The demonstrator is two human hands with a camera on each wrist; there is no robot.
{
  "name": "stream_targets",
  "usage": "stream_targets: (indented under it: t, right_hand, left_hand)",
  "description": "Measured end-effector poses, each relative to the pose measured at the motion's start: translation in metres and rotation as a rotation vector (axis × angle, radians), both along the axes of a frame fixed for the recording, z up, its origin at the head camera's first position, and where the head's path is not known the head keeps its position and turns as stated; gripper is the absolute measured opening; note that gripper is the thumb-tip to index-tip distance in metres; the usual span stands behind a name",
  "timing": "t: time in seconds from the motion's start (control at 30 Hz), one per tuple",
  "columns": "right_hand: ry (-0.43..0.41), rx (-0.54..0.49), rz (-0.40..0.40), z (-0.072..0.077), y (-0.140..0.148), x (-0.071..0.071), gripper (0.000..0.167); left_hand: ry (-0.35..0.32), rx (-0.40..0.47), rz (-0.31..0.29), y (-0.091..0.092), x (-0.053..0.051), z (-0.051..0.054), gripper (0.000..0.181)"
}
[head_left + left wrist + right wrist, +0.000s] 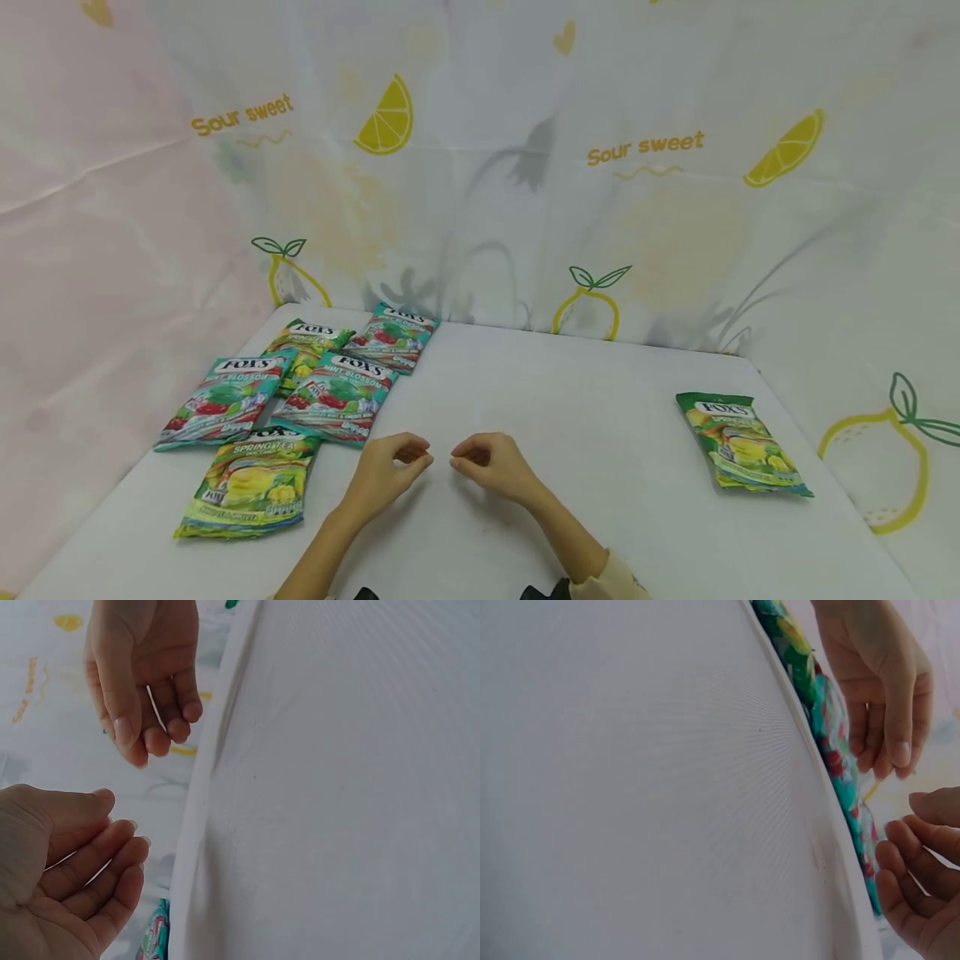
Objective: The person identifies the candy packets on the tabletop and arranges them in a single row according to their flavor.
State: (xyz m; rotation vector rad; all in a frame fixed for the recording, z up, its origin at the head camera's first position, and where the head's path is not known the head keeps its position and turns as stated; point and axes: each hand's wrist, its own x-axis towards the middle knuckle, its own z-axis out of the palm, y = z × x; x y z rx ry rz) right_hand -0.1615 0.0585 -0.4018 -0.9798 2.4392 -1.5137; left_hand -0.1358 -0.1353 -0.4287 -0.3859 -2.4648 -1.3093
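Your left hand [379,473] and right hand [498,468] hold nothing, fingers loosely curled, to the right of the front yellow bag [251,485]; the nearest teal bag [339,398] lies just beyond it; expect something light, pliable, slippery; pinch its flat end.

Left hand [378,475], right hand [504,469] loosely curled

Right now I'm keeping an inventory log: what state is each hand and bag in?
Left hand: empty, fingers curved.
Right hand: empty, fingers curved.
Rightmost Spring Tea bag: face up, apart from the rest.
Near Spring Tea bag: face up, top edge partly covered.
Far Spring Tea bag: face up, partly covered.
Leftmost Mint Blossom bag: face up.
Middle Mint Blossom bag: face up.
Far Mint Blossom bag: face up.
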Motion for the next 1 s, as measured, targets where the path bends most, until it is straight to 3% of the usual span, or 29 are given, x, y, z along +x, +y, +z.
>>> stream_targets:
  t: [0.1,0.3,0.43,0.7,0.8,1.0]
  right_hand:
    - [0.005,0.0,0.002,0.003,-0.004,0.002,0.011]
    - [-0.007,-0.008,0.002,-0.017,-0.01,-0.007,0.012]
    - [-0.026,-0.01,0.015,-0.02,-0.015,-0.008,0.013]
    - [-0.047,0.017,0.03,0.011,-0.027,0.012,0.012]
    - [-0.061,0.018,0.04,0.015,-0.032,0.015,0.012]
    - [-0.071,0.003,0.056,-0.013,-0.043,0.003,0.011]
  left_hand:
    - [0.011,0.003,0.005,-0.002,0.003,0.0,0.01]
    - [-0.004,0.005,0.046,-0.009,0.006,0.001,0.011]
    - [0.001,0.005,0.086,-0.015,0.007,0.0,0.012]
    - [0.061,-0.031,0.137,-0.028,0.014,-0.004,0.015]
    - [0.078,-0.041,0.152,-0.032,0.016,-0.003,0.015]
    - [0.116,-0.041,0.179,-0.042,0.019,-0.002,0.016]
